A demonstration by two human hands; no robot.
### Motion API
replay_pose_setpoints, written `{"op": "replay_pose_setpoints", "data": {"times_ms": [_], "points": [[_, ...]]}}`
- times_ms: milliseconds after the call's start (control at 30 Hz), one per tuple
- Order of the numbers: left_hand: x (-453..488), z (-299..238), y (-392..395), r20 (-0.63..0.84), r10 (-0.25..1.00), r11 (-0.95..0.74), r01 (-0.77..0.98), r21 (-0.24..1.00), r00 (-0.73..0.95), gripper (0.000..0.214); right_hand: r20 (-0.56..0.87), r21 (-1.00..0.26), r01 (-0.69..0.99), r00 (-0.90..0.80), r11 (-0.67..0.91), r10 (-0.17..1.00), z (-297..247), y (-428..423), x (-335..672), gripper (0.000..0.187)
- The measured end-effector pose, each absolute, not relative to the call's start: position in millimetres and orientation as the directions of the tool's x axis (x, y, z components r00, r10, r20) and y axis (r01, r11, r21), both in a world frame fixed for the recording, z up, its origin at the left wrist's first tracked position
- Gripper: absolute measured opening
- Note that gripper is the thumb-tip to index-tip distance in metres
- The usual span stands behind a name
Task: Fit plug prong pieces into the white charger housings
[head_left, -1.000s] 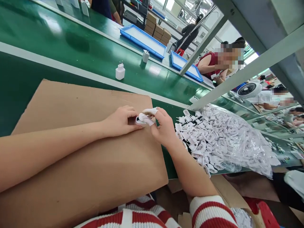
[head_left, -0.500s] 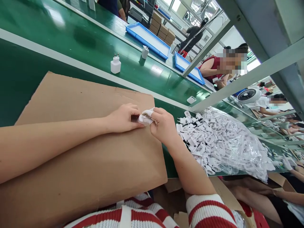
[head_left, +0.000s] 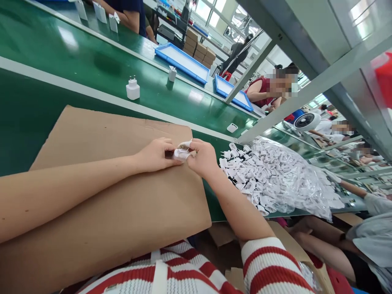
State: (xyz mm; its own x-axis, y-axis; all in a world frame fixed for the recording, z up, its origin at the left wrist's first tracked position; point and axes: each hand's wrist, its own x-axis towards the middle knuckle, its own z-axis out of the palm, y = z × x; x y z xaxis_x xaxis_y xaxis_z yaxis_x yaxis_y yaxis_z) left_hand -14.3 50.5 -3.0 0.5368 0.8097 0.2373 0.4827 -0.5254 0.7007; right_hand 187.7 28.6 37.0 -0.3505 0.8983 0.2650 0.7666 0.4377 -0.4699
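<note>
My left hand [head_left: 155, 155] pinches one end of a small white charger housing [head_left: 181, 154] between thumb and fingers. The other end is held in the fingers of my right hand [head_left: 203, 157]. The housing's hollow side partly shows, with something small inside that I cannot make out; fingers cover the rest. Both hands are just above a brown cardboard sheet [head_left: 122, 212], near its right edge. Beside my right forearm lies a large heap of white plug housings [head_left: 245, 171], partly under a clear plastic bag [head_left: 294, 179].
Behind the cardboard runs a green conveyor belt [head_left: 101, 73] carrying white plug chargers [head_left: 132, 89]. Blue trays [head_left: 183, 63] line its far side. A slanting metal frame [head_left: 306, 98] rises at the right. Co-workers sit across the belt and to the right, near a white fan [head_left: 306, 121].
The view has swung slightly right, and items on the belt appear farther left. Both hands keep hold of the housing, whose hollow side now shows more.
</note>
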Motion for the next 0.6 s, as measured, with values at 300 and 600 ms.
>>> {"op": "replay_pose_setpoints", "data": {"times_ms": [300, 600], "points": [[-14, 16, 75, 0.079, 0.846, -0.437, 0.602, 0.668, 0.527, 0.043, 0.264, -0.783, 0.542, -0.156, 0.306, 0.952, 14, 42, 215, 0.050], [-32, 40, 208, 0.119, 0.984, -0.175, 0.870, 0.462, 0.134, 0.069, 0.202, -0.219, 0.950, 0.266, -0.221, 0.943, 23, 59, 277, 0.031]]}}
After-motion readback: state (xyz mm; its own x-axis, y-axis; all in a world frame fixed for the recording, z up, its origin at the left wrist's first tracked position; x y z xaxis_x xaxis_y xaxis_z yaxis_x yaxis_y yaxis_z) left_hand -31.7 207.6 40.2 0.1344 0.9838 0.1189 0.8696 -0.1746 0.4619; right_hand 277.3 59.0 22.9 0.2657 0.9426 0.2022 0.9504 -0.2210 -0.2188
